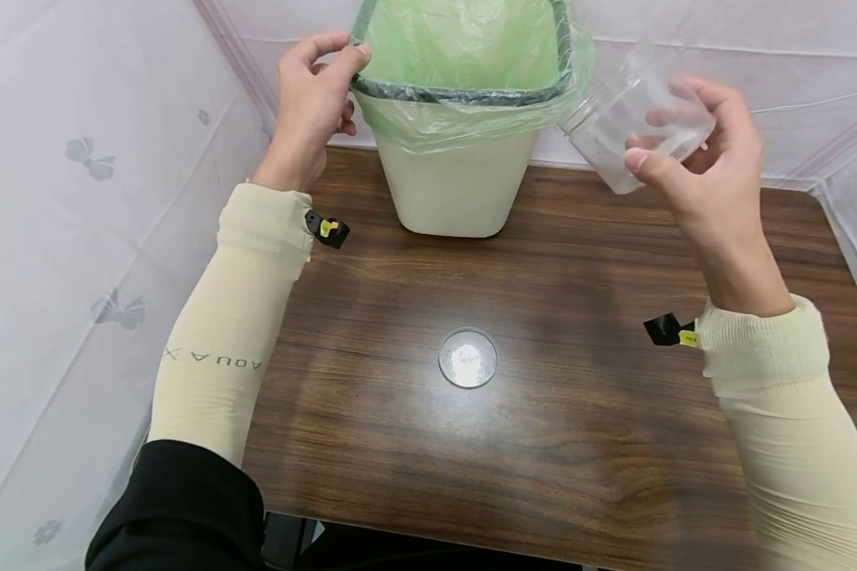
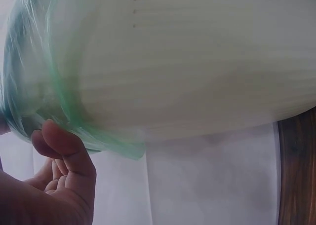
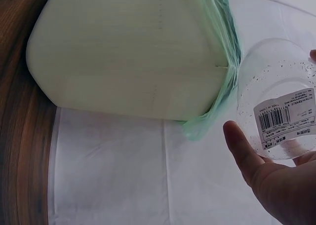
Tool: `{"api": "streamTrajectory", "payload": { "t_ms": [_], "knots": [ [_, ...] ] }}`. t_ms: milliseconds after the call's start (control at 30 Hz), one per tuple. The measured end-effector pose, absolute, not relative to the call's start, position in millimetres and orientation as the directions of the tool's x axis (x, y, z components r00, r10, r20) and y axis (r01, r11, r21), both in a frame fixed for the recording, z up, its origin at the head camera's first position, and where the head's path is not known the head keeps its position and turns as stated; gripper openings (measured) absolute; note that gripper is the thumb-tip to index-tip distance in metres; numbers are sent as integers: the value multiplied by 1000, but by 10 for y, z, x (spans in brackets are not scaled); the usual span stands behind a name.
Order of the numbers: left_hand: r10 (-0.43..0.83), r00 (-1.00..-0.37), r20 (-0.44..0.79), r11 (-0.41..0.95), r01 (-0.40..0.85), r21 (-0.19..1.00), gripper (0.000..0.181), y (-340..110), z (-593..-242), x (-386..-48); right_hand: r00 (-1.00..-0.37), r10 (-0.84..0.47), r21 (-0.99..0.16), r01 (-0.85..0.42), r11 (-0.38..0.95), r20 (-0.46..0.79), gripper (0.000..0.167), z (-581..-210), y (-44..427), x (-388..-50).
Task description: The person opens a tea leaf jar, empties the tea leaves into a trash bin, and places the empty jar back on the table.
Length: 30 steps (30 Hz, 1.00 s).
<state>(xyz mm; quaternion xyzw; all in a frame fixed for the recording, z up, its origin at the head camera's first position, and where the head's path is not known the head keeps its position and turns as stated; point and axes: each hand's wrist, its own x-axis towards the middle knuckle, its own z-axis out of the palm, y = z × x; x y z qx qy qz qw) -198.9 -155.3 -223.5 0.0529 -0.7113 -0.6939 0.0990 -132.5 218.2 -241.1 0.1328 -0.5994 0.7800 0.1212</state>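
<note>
A cream trash can (image 1: 457, 178) lined with a green plastic bag (image 1: 464, 47) stands at the back of the table. My left hand (image 1: 313, 99) grips its left rim, thumb and index finger at the dark edge over the bag. To the right of the can, my right hand (image 1: 714, 151) holds a clear plastic jar (image 1: 614, 131) tilted, apart from the table. The right wrist view shows a white barcode label (image 3: 286, 117) on the jar and small dark specks around it. A clear round lid (image 1: 467, 358) lies flat mid-table.
The dark wood table (image 1: 543, 444) runs to a front edge near the person. White sheeting (image 1: 114, 198) hangs on the left and behind the can. Small black wrist cameras stick out from both cream sleeves (image 1: 217, 333).
</note>
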Motion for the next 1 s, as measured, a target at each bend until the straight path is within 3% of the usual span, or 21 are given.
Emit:
{"api": "streamTrajectory", "payload": {
  "t_ms": [533, 1000],
  "knots": [
    [-224, -966, 133, 146, 101, 984, 35, -1542, -2209, -1945, -947, -12, -929, -313, -199, 322, 53, -2508, 2233, -1234],
    [-226, -953, 202, 231, 148, 961, 42, -1501, -2205, -1890, -944, -54, -927, -306, -219, 324, 58, -2621, 2264, -1184]
  ]
}}
